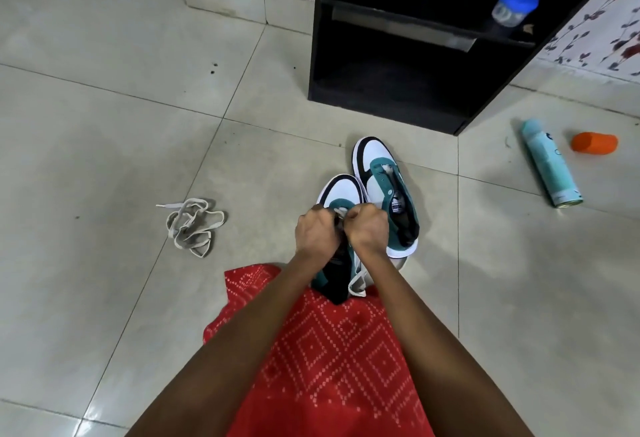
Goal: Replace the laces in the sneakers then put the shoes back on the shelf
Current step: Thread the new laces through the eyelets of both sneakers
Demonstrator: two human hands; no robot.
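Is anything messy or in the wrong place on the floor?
Yes. A spray can lies on its side right of the shelf, an orange cap beside it. A loose lace sits in a tangled heap left of the sneakers.

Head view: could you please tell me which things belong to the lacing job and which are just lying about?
Job: near sneaker, far sneaker, threaded lace pinched by left hand and right hand, loose lace on the floor, black shelf.
Lying about: spray can, orange object, blue-lidded jar.
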